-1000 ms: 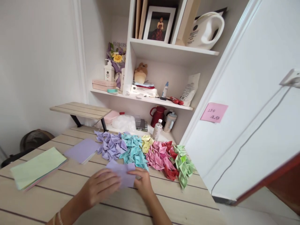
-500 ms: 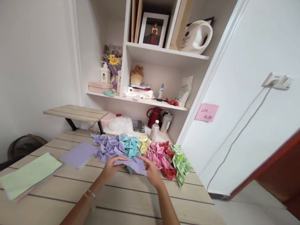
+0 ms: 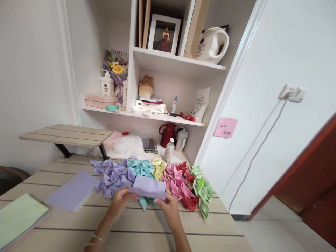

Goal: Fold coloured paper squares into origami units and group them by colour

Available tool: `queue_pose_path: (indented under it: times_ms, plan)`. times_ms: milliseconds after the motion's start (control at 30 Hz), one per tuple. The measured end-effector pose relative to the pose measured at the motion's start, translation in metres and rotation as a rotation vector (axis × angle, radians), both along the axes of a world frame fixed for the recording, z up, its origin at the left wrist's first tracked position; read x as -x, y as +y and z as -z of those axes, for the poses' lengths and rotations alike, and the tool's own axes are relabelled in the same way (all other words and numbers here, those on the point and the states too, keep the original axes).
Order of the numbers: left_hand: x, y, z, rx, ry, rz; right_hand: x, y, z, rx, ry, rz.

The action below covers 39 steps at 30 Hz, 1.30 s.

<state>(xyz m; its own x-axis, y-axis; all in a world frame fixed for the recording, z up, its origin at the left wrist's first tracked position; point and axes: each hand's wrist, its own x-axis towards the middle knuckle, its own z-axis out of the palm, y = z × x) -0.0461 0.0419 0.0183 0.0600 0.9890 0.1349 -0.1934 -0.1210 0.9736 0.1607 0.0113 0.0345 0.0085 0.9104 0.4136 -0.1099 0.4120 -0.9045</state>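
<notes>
My left hand and my right hand both pinch a folded purple paper, held just above the wooden table. The left grips its left end, the right its lower right edge. Directly behind the paper lies a row of folded paper pieces: purple, teal, yellow, pink, red and green.
A stack of purple sheets and a stack of green sheets lie at the left. A small wooden riser stands at the back left. White shelves hold bottles, boxes, a framed photo. A wall closes the right.
The purple paper went from being pressed flat on the table to being lifted and held up in both hands. The view has swung to the right and slightly up.
</notes>
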Motion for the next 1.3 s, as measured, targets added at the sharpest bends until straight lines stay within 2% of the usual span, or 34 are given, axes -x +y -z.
queue_pose_path:
  times_ms: [133, 333, 400, 533, 633, 733, 833, 967, 1033, 1167, 1300]
  plan:
    - [-0.003, 0.001, 0.001, 0.026, -0.097, -0.048, 0.002, 0.002, 0.01, 0.05, 0.04, 0.058]
    - [-0.027, -0.012, -0.003, -0.092, -0.154, -0.393, 0.019, -0.002, 0.018, 0.091, 0.226, 0.188]
    - [-0.034, -0.018, -0.005, -0.117, -0.108, -0.429, 0.025, -0.005, 0.018, 0.08, 0.291, 0.215]
    - [-0.042, -0.027, -0.009, -0.069, 0.03, -0.242, 0.032, -0.011, 0.015, 0.095, 0.294, 0.179]
    - [-0.04, -0.027, -0.009, -0.059, 0.119, -0.134, 0.026, -0.014, 0.012, 0.058, 0.03, 0.058]
    - [-0.031, -0.021, -0.007, -0.081, 0.151, -0.154, 0.013, -0.015, 0.005, -0.084, -0.318, -0.071]
    - [-0.022, -0.019, -0.01, -0.077, 0.154, -0.141, 0.004, -0.016, -0.003, -0.19, -0.479, -0.08]
    - [-0.022, -0.028, -0.02, -0.047, 0.164, 0.033, 0.003, -0.015, -0.004, -0.108, -0.363, -0.017]
    - [-0.026, -0.033, -0.022, -0.032, 0.146, 0.071, 0.005, -0.013, -0.002, -0.049, -0.277, 0.006]
    - [-0.032, -0.032, -0.016, -0.026, 0.115, 0.02, 0.004, -0.008, 0.004, -0.011, -0.174, 0.089]
    - [-0.032, -0.03, -0.014, -0.027, 0.179, -0.075, 0.006, -0.004, 0.012, 0.04, -0.122, 0.166]
